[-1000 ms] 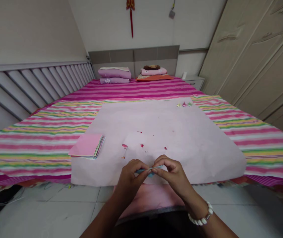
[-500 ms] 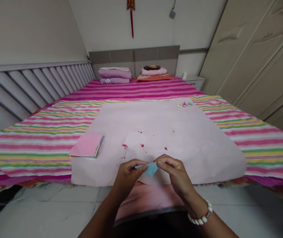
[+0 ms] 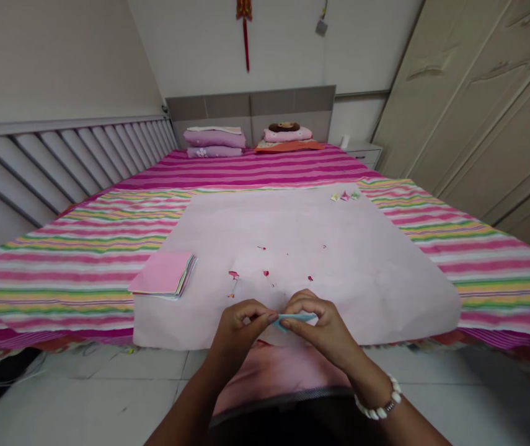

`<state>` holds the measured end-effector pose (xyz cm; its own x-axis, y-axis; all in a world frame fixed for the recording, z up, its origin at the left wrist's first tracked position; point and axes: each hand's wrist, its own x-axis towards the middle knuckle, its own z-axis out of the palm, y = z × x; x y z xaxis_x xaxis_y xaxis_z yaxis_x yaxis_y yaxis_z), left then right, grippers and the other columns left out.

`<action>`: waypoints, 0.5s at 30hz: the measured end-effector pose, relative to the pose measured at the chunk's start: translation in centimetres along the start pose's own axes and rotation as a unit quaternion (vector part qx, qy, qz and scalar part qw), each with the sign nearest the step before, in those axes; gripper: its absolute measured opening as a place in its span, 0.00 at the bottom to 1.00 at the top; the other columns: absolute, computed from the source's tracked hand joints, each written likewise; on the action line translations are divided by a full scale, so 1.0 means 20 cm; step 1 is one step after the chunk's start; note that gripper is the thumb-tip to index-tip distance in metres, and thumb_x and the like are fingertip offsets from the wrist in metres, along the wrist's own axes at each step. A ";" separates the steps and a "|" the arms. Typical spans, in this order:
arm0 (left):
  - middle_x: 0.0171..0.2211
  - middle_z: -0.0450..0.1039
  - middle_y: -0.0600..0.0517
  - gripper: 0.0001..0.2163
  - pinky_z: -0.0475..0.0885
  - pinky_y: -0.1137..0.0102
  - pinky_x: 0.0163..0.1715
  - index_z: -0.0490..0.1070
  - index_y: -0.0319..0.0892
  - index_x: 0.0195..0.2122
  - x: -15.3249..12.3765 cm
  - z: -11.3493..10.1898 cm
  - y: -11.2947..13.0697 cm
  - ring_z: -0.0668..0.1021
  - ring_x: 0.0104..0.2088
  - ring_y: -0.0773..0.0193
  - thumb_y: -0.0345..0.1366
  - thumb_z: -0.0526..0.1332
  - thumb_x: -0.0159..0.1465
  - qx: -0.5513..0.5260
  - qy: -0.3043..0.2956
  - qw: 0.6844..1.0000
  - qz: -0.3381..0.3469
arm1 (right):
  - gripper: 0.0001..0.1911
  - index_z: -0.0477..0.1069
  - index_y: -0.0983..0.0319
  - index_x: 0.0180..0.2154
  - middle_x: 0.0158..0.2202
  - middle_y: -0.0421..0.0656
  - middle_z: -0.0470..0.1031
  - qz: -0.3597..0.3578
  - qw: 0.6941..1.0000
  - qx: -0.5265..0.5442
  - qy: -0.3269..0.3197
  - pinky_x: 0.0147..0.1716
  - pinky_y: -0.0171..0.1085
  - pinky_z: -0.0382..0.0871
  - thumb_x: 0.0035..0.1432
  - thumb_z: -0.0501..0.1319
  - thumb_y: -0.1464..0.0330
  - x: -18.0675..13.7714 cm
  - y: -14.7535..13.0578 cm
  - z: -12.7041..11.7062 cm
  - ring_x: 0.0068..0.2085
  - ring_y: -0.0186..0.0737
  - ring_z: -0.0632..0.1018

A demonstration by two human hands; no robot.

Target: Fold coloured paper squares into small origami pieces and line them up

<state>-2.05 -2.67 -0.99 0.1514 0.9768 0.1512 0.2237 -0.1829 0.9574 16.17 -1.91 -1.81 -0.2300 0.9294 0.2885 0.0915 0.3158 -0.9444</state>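
My left hand (image 3: 241, 328) and my right hand (image 3: 323, 325) meet over the near edge of a large pale pink sheet (image 3: 367, 266) spread on the bed. Both pinch a small folded light blue paper (image 3: 295, 318), which lies nearly flat between the fingertips. A white bead bracelet (image 3: 379, 406) circles my right wrist. A stack of coloured paper squares (image 3: 163, 274), pink on top, lies to the left of my hands. Small red paper scraps (image 3: 234, 274) dot the sheet just beyond my fingers.
The striped bedspread (image 3: 60, 260) covers the bed. Three small folded paper pieces (image 3: 345, 196) sit at the sheet's far right. Folded blankets and pillows (image 3: 216, 142) lie by the headboard. A slatted rail (image 3: 60, 161) runs along the left, wardrobe doors (image 3: 492, 111) on the right.
The blue paper showed as an open triangle half a second ago; now it is pressed flat between my fingertips, and my hands have closed together slightly.
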 end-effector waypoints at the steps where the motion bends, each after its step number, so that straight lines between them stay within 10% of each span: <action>1: 0.22 0.74 0.52 0.07 0.66 0.72 0.26 0.77 0.41 0.22 0.00 0.00 0.00 0.72 0.25 0.65 0.36 0.65 0.55 0.002 0.008 1.000 0.003 | 0.06 0.77 0.58 0.24 0.25 0.42 0.74 -0.001 1.000 -0.004 -0.004 0.36 0.41 0.66 0.50 0.68 0.65 0.00 -0.01 0.00 0.33 0.42 0.73; 6: 0.19 0.71 0.54 0.10 0.66 0.73 0.25 0.72 0.41 0.17 0.00 0.03 -0.03 0.71 0.23 0.67 0.36 0.67 0.52 -0.038 0.071 0.997 0.018 | 0.09 0.76 0.60 0.21 0.23 0.41 0.73 0.034 0.999 0.042 0.008 0.33 0.38 0.65 0.50 0.68 0.64 -0.01 0.00 0.03 0.30 0.39 0.72; 11: 0.35 0.76 0.50 0.15 0.68 0.73 0.26 0.76 0.42 0.36 0.00 0.07 -0.07 0.74 0.31 0.64 0.33 0.71 0.45 -0.107 0.028 0.993 -0.029 | 0.07 0.76 0.61 0.23 0.24 0.40 0.73 0.098 0.983 0.141 0.061 0.33 0.37 0.65 0.47 0.69 0.65 -0.02 0.03 0.06 0.30 0.38 0.73; 15: 0.20 0.71 0.54 0.08 0.67 0.73 0.23 0.74 0.39 0.25 0.00 0.08 -0.09 0.72 0.23 0.67 0.38 0.66 0.52 -0.124 -0.017 0.989 -0.084 | 0.08 0.77 0.60 0.25 0.27 0.40 0.75 0.098 0.979 0.168 0.056 0.35 0.37 0.66 0.48 0.69 0.63 -0.02 0.01 0.06 0.32 0.39 0.73</action>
<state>-0.86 -2.60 -3.24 0.1661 0.9859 -0.0188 0.0064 0.0180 0.9998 15.08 -2.55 -2.24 -0.1296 0.9871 0.0944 -0.2062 0.0663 -0.9763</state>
